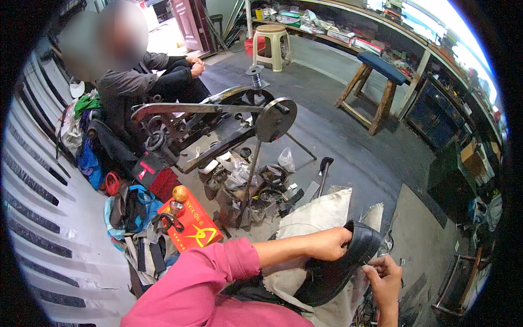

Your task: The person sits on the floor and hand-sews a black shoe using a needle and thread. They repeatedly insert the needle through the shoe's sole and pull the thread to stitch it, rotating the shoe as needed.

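My left hand [330, 244] reaches into the opening of a black leather shoe [338, 275], gripping it with the fingertips hidden inside. At the shoe's right side, my right hand [383, 275] pinches something thin and small, perhaps a thread or needle, too small to make out. Pale canvas cloth [305, 215] lies under the shoe and across my lap, behind my maroon sleeve.
A black hand-cranked machine [276, 120] stands ahead, amid tins, bags and tools. Two seated people [125, 90] are beyond it at left. A red box [190, 223] lies left. A padded wooden stool [379, 70], a plastic stool [271, 35] and cluttered shelving [327, 32] line the right.
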